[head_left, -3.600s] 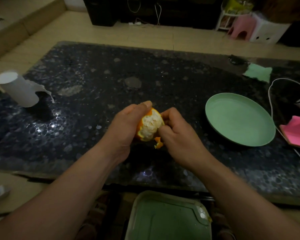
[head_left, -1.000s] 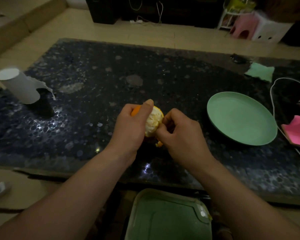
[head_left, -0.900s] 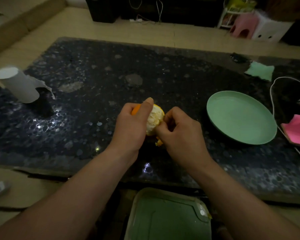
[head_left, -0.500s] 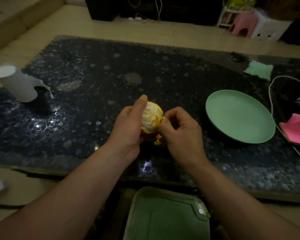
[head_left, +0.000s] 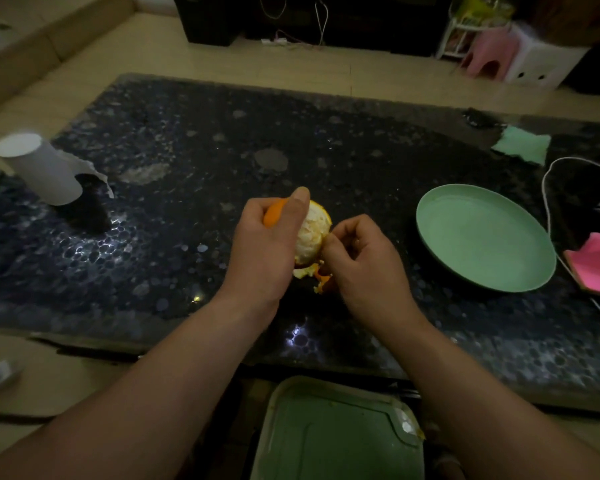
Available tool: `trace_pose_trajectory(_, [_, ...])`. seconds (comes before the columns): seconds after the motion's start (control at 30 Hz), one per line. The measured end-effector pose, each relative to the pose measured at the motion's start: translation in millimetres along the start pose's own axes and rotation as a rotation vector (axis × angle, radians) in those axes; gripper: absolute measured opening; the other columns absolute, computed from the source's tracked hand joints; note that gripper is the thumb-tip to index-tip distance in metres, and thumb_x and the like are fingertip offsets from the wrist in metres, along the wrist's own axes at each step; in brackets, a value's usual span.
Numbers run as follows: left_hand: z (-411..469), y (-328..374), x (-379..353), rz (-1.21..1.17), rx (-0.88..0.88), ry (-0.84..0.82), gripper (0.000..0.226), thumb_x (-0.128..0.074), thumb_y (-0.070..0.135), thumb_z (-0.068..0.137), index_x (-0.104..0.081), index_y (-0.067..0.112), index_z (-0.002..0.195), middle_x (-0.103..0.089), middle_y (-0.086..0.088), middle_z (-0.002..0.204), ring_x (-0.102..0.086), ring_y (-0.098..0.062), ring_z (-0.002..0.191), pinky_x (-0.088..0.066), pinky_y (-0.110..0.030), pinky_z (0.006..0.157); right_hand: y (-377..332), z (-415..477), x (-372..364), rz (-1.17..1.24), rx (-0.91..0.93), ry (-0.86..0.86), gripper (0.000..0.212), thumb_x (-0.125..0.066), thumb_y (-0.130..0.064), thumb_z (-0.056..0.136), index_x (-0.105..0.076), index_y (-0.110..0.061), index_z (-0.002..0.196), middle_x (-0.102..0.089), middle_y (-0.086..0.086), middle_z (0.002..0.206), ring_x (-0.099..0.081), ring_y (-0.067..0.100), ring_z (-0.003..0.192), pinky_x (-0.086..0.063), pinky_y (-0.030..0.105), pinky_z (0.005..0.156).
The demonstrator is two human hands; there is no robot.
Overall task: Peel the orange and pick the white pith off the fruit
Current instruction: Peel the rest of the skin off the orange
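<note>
1. Orange (head_left: 309,237) (mostly peeled, pale pith showing) was held over the counter (head_left: 187,168), near its front middle.
2. The left hand (head_left: 267,244) gripped it, thumb over the top.
3. The right hand (head_left: 361,265) pinched its right edge with curled fingers; a peel strip (head_left: 321,277) dangled below.
4. A green plate (head_left: 482,237) lay to the right.

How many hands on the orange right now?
2. Left hand grips the orange from its left; right hand pinches at its right edge. No others in view.
</note>
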State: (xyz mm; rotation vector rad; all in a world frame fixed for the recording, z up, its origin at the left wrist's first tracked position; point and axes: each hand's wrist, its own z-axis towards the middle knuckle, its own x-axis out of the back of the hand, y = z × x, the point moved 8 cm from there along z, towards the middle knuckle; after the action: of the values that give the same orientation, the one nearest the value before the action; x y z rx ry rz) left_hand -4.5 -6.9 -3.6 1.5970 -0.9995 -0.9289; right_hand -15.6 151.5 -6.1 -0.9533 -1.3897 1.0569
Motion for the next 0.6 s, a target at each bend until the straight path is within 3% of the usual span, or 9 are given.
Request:
trace_pose_trajectory(0.13, [-6.5, 12.5, -1.8, 0.131, -0.149, 0.013, 0.036, -0.070, 0.054, 0.096, -0.063, 0.024, 0.114, -0.073, 0.001, 0.106, -0.073, -0.012, 0.091, -0.062, -0.032, 0.076, -2.7, 1.0, -3.1, -0.250, 0.044, -0.026, 0.027, -0.054, -0.035, 0.101, -0.058, -0.016, 0.083, -0.068, 0.000, 0.071, -0.064, 0.018, 0.064, -0.052, 0.044, 0.060])
trace_pose_trajectory(0.37, [1.4, 2.7, -4.7, 0.035, -0.062, -0.010, 0.043, -0.067, 0.059, 0.096, -0.066, 0.020, 0.111, -0.075, 0.001, 0.099, -0.074, -0.013, 0.088, -0.060, -0.032, 0.076, -4.4, 2.9, 4.5, -0.242, 0.107, -0.012, 0.022, -0.052, -0.022, 0.100, -0.054, -0.017, 0.078, -0.062, -0.001, 0.068, -0.061, 0.023, 0.065, -0.053, 0.047, 0.058])
trace_pose_trajectory(0.5, [6.8, -6.1, -5.0, -0.137, 0.074, -0.029, 0.052, -0.070, 0.061, 0.092, -0.066, 0.015, 0.116, -0.078, -0.010, 0.110, -0.077, -0.026, 0.102, -0.063, -0.050, 0.090, -7.8, -1.8, 2.1, -0.145, 0.109, -0.067, 0.031, -0.046, -0.031, 0.111, -0.056, -0.012, 0.089, -0.063, -0.001, 0.073, -0.056, 0.010, 0.064, -0.049, 0.037, 0.060])
trace_pose_trajectory(0.6, [7.5, -8.2, -5.4, -0.195, 0.131, -0.046, 0.054, -0.069, 0.056, 0.096, -0.064, 0.010, 0.124, -0.078, -0.014, 0.114, -0.078, -0.030, 0.103, -0.063, -0.054, 0.093, -7.0, -4.2, -4.2, -0.144, 0.093, -0.148, 0.034, -0.045, -0.043, 0.110, -0.056, -0.014, 0.098, -0.068, -0.003, 0.081, -0.063, 0.007, 0.068, -0.052, 0.030, 0.059])
